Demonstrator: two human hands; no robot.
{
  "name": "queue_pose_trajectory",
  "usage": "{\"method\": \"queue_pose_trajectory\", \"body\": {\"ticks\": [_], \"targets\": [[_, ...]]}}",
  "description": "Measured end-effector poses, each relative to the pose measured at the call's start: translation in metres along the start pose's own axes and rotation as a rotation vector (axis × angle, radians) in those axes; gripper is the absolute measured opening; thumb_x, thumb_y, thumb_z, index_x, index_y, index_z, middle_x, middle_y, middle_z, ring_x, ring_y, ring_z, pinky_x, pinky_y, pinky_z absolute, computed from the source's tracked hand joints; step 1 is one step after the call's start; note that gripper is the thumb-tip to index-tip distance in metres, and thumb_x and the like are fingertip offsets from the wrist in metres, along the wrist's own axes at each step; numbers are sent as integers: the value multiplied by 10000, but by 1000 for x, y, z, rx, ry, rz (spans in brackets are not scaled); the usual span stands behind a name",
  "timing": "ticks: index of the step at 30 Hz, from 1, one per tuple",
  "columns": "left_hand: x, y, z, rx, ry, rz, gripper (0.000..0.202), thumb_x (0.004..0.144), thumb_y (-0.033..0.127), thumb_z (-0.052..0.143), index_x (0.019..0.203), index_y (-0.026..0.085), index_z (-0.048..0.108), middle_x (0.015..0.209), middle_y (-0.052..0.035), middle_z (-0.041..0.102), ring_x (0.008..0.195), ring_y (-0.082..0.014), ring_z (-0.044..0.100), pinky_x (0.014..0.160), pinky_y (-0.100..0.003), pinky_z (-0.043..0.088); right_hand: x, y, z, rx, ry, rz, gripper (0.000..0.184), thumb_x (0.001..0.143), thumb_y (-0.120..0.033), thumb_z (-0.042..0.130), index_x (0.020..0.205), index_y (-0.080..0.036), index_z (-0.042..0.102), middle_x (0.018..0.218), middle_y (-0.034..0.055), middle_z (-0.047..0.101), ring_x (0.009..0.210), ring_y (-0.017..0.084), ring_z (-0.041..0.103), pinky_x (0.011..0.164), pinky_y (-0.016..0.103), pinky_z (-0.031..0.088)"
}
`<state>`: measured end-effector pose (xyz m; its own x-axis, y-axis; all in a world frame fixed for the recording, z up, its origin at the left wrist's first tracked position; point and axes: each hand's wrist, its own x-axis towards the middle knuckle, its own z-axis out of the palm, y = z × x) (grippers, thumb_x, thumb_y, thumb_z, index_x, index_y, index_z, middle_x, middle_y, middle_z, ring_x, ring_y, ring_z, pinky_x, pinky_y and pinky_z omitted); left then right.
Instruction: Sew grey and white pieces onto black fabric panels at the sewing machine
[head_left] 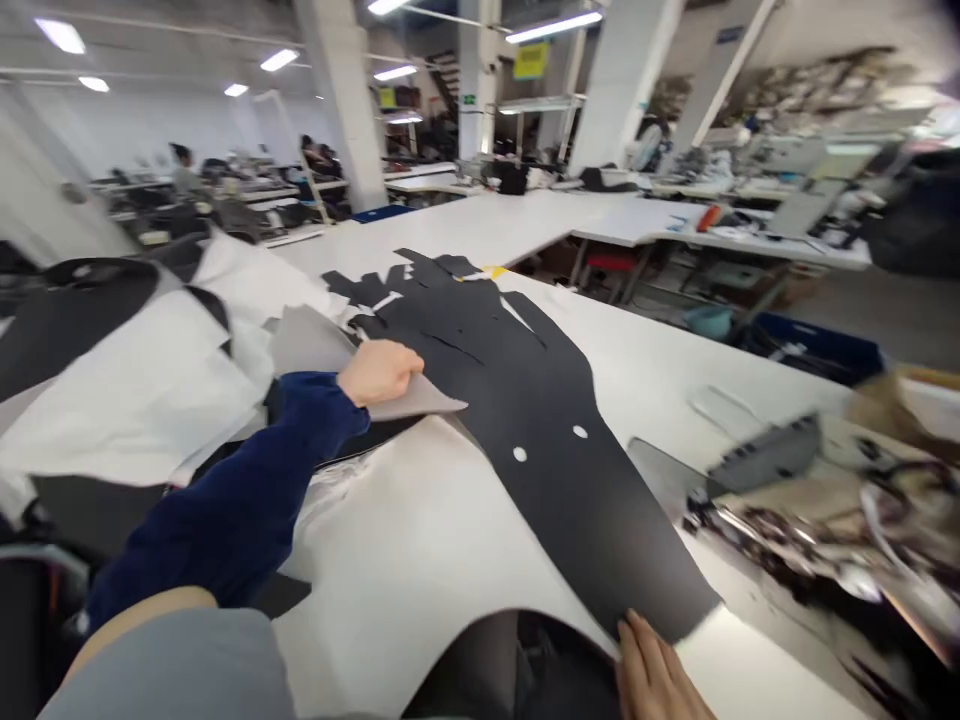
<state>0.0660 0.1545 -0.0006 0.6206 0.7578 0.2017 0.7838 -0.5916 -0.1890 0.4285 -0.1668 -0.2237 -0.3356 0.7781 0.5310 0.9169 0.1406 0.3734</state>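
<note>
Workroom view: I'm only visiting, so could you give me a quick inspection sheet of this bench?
surface: white table, with white paper spread over part of it.
job's things: black piece, a cut shape with two white dots, and a grey sheet at its edge.
clutter: blurred grey part and tangled scraps at right.
grippers: nothing seen; left hand on the grey sheet, right hand at the black piece's lower edge.
cables: nothing seen clearly.
surroundings: pillars, further tables, blue crate, co-worker far left.
</note>
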Motion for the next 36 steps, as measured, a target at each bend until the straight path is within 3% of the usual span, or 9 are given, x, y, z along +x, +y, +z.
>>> {"method": "queue_pose_trajectory", "body": {"ticks": [3, 5, 7, 10, 14, 19, 25, 31, 36], "targets": [[21, 76, -36, -157, 278, 290, 208, 783, 207, 405, 778, 197, 613, 789, -8, 646, 747, -167, 584, 695, -297, 376, -3, -26, -13, 86, -48, 206, 386, 835, -67, 338, 1159, -96, 544, 1205, 172, 581, 1116, 270, 533, 893, 391, 474], [36, 142, -32, -293, 315, 513, 233, 836, 375, 461, 847, 194, 607, 829, -3, 646, 763, -166, 582, 727, -314, 374, 0, -34, -16, 143, -45, 285, 404, 831, -40, 324, 1164, -88, 548, 1192, 164, 585, 1128, 264, 517, 927, 397, 454], [49, 216, -5, -346, 240, 718, 382, 838, 555, 497, 874, 191, 606, 857, -8, 646, 806, -181, 582, 766, -342, 365, 1, -39, -20, 189, -35, 356, 377, 842, -39, 344, 1132, -104, 578, 1155, 141, 602, 1107, 251, 518, 908, 387, 454], [56, 316, 57, -307, 126, 852, 391, 855, 549, 524, 854, 168, 613, 903, -36, 632, 869, -191, 563, 847, -366, 349, -5, -48, -29, 259, -35, 448, 315, 857, -67, 389, 1054, -139, 624, 1057, 114, 624, 1045, 242, 523, 851, 395, 454], [50, 391, 113, -303, 141, 956, 331, 875, 463, 553, 961, 146, 597, 1098, -67, 589, 1026, -194, 516, 1020, -383, 254, -21, -65, -44, 309, -4, 603, 318, 854, -71, 410, 1049, -187, 634, 1067, 110, 570, 1054, 236, 494, 854, 417, 449], [46, 412, 117, -297, 143, 883, 260, 896, 402, 527, 953, 152, 571, 974, -74, 591, 969, -226, 505, 853, -377, 337, -36, -69, -54, 260, 49, 776, 324, 812, -18, 443, 944, -229, 650, 1344, 108, 428, 1297, 317, 332, 986, 557, 357], [60, 400, 115, -223, 95, 852, 106, 844, 163, 517, 919, 143, 589, 958, -100, 577, 947, -230, 491, 874, -417, 303, -29, -45, -37, 373, -57, 510, 268, 814, 9, 406, 741, -160, 601, 1324, 70, 531, 1332, 264, 339, 1063, 474, 372], [88, 375, 121, -311, -84, 694, 298, 890, 452, 516, 905, 168, 604, 975, -54, 586, 984, -220, 493, 901, -411, 296, 5, -21, -13, 456, -76, 407, 323, 807, 41, 338, 835, -121, 616, 1328, 147, 504, 1331, 264, 346, 1039, 455, 435], [105, 368, 130, -341, -106, 691, 194, 919, 317, 487, 843, 181, 602, 910, -18, 611, 943, -192, 511, 926, -418, 260, 19, -17, -9, 435, -92, 407, 296, 821, 26, 348, 802, -98, 616, 1275, 210, 497, 1360, 293, 285, 1030, 422, 459]]}}
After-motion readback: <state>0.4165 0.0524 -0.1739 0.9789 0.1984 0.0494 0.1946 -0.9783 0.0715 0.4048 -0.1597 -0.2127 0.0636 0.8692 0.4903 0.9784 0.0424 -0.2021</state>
